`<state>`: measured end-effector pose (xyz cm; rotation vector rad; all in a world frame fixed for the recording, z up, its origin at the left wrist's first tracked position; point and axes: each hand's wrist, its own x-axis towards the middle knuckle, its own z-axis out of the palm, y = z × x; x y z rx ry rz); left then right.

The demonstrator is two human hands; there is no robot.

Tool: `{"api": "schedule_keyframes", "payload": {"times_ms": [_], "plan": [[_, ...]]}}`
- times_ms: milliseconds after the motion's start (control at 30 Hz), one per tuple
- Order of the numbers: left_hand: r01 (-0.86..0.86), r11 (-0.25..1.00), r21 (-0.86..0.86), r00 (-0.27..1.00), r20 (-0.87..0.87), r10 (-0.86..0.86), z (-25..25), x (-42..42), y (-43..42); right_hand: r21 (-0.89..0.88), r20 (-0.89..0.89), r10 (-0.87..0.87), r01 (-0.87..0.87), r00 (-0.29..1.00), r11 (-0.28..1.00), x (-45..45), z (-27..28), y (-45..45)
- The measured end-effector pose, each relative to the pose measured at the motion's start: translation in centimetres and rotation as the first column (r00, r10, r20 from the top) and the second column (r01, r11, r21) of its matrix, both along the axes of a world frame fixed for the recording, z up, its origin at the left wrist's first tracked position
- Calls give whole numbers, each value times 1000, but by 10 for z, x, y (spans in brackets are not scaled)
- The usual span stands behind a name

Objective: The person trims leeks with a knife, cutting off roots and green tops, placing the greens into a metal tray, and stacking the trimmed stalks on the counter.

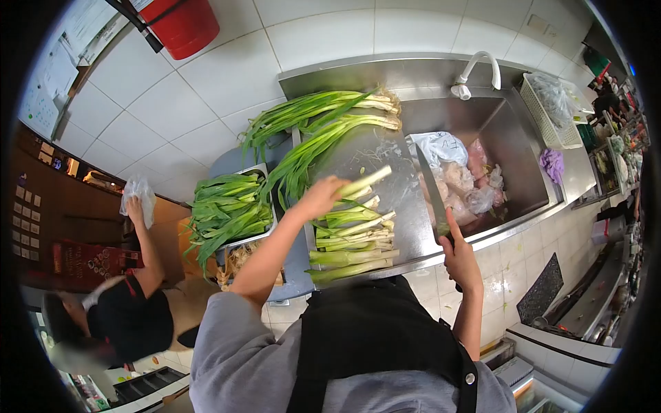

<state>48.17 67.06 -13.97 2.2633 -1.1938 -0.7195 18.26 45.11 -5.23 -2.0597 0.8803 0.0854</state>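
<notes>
My left hand [322, 197] is closed round a leek stalk [366, 180], its white end pointing right over the steel drainboard [406, 227]. In my right hand [460, 260] is a large knife [431, 189], its blade up along the near edge of the sink, apart from the stalk. Below my left hand lies a row of trimmed leek stalks [354, 241], white ends to the right. Whole leeks [330, 141] with roots and long green leaves lie at the back of the board.
Cut green leaves [231, 210] fill a tray at the left, above a box of root trimmings [242, 260]. The sink [516, 138] holds several bagged items [461, 175] under a white faucet [475, 72]. A co-worker [141, 303] at the left holds a plastic bag [138, 191].
</notes>
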Motion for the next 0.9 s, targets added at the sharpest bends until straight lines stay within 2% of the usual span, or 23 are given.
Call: {"api": "schedule_keyframes", "payload": {"times_ms": [33, 100, 200, 267, 300, 333, 400, 433, 500, 533, 567, 633, 767, 833, 900], "plan": [[-2, 1000, 3, 1000, 1, 2, -2, -14, 13, -22, -8, -5, 4, 1000, 1000, 1, 1, -3], [201, 980, -15, 980, -8, -201, -3, -37, 31, -44, -12, -6, 5, 1000, 999, 4, 2, -9], [160, 987, 28, 984, 80, -162, 13, -27, 19, -28, 15, -3, 4, 1000, 1000, 10, 1, -12], [-8, 997, -74, 974, 225, 25, 3, 14, -6, -30, -7, 60, -60, 998, 998, 17, -4, -14], [-146, 988, -55, 937, 312, 156, -2, 34, -20, -29, -10, 61, -61, 998, 998, 20, -9, -14], [-281, 959, -49, 875, 397, 276, -8, 55, -35, -59, 53, 111, -108, 992, 992, 24, -18, -14], [-428, 900, -87, 683, 621, 385, -54, 100, -51, -74, 126, 170, -161, 977, 984, 37, -32, -12], [-423, 902, -85, 687, 619, 380, -51, 107, -54, -73, 123, 164, -155, 979, 985, 46, -38, -12], [-465, 847, 256, 868, 320, 379, -46, 116, -57, -144, 250, 164, -131, 954, 981, 66, -55, -15], [-443, 875, 196, 808, 509, 295, -60, 111, -50, -273, 343, 215, -122, 914, 954, 75, -72, -19], [-442, 876, 194, 807, 511, 295, -63, 103, -46, -274, 345, 214, -120, 914, 954, 83, -67, -21], [-375, 910, 179, 827, 507, 241, -65, 90, -34, -89, 70, 139, -133, 988, 987, 100, -56, -19], [-358, 923, 143, 795, 565, 221, -50, 35, 7, -53, 72, 200, -197, 977, 979, 108, -65, -11], [-406, 907, 110, 776, 566, 279, -42, 11, 22, -24, -2, 246, -246, 969, 969, 108, -64, -4], [-407, 908, 100, 772, 569, 284, -47, -1, 34, -16, 22, 204, -204, 979, 979, 102, -79, -4]]}}
